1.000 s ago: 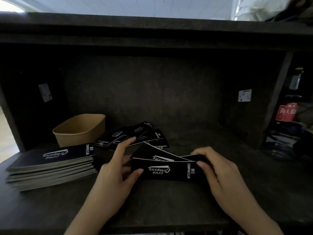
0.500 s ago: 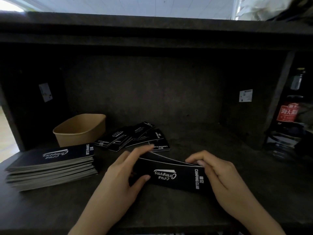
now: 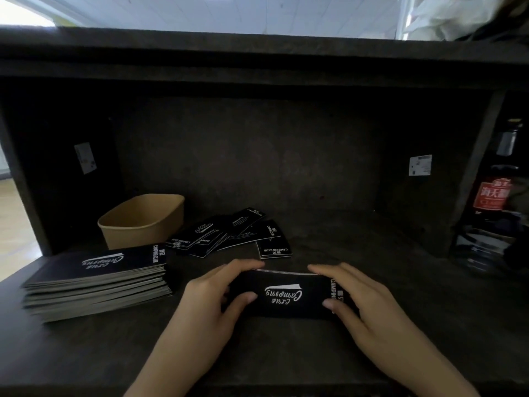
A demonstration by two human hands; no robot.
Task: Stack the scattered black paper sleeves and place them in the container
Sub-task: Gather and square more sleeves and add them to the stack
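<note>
Between your hands you have a small stack of sleeves [image 3: 286, 296] in matt black paper with white print. Left of it, the big pile [image 3: 97, 279] shows dull grey paper edges. Behind that pile stands a container [image 3: 143, 222] of matt brown kraft paper. The surface [image 3: 400, 282] looks rough, possibly dark fibreboard.

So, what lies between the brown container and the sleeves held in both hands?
In the head view, scattered black sleeves lie on the shelf between the brown container and the held sleeves, gripped by left hand and right hand.
</note>
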